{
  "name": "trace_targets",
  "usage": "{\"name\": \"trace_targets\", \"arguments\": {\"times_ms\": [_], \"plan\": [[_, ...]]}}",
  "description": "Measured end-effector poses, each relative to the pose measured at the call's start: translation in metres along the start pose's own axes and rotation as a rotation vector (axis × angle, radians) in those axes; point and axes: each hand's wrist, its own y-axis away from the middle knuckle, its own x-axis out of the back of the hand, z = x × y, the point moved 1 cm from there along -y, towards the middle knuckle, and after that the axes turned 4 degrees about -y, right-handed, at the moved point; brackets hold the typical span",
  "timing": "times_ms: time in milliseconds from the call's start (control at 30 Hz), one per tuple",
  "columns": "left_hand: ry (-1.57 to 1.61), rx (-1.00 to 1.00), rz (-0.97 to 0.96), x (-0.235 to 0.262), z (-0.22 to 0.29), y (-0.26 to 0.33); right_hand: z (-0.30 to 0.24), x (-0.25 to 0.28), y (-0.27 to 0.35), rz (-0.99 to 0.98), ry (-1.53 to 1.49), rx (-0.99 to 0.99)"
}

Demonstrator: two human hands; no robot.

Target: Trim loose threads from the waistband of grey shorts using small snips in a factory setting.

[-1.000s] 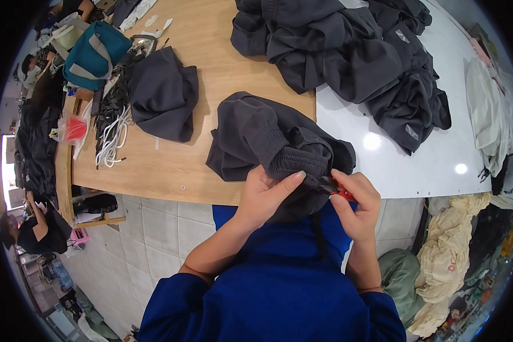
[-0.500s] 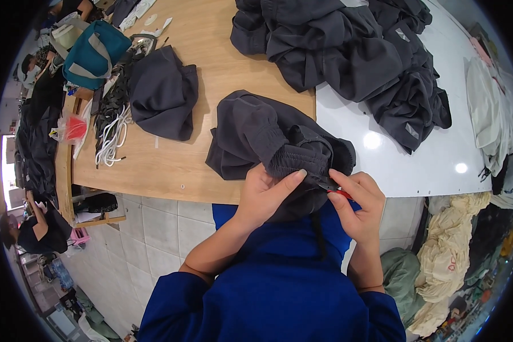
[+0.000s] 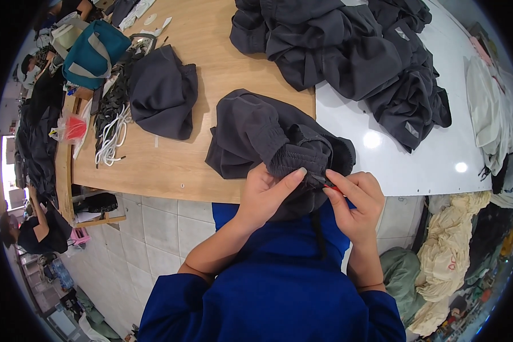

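Left grip [image 3: 262, 196] and right grip [image 3: 357, 206] apparently both pinch inward.

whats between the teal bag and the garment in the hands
From teal bag to held garment, the head view shows black cords, a bunched dark grey garment, then bare wooden tabletop.

Hands [image 3: 268, 196] on gry garment [image 3: 245, 128], red tool [image 3: 330, 186]

A short red marking [image 3: 452, 264] that looks like a character or two stands on the crumpled cream cloth [image 3: 439, 236] at the lower right of the frame, running steeply along a fold. Two pale, label-like patches, one upper [image 3: 402, 33] and one lower [image 3: 411, 130], sit on the dark garments [image 3: 342, 57] at the upper right; any print there is too small to read.
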Motion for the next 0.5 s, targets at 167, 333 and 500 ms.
{"name": "trace_targets", "arguments": {"times_ms": [167,333,500], "plan": [[-0.034,-0.008,-0.006,0.001,-0.001,0.000,-0.005,-0.001,-0.001,0.060,-0.397,-0.281],[-0.016,0.029,-0.051,0.000,-0.008,0.002,-0.004,-0.026,-0.004,0.119,-0.312,-0.131],[0.043,0.104,0.006,-0.002,-0.007,0.000,-0.011,-0.035,-0.004,0.137,-0.088,0.134]]}}
